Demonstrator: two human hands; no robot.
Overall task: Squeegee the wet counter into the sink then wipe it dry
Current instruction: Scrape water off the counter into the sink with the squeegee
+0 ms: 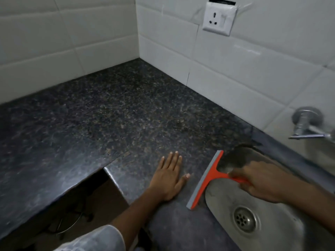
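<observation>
- The orange squeegee (208,178) lies with its grey blade along the counter (108,124) edge, right at the sink (226,194) rim; its handle reaches out over the basin.
- The right hand (262,182) grips that handle, fingers curled round it.
- The left hand (168,176) presses flat on the counter just beside the blade, fingers straight.
- A tap (306,124) juts from the tiled wall (235,66).

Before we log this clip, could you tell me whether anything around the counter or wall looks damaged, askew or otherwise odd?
Two things stand out. The wall socket sits crooked on the tiles and seems covered in wrinkled clear film. Below it, a dark vertical crack or open joint shows in the tiles just above the counter. The squeegee and sink look ordinary.
</observation>
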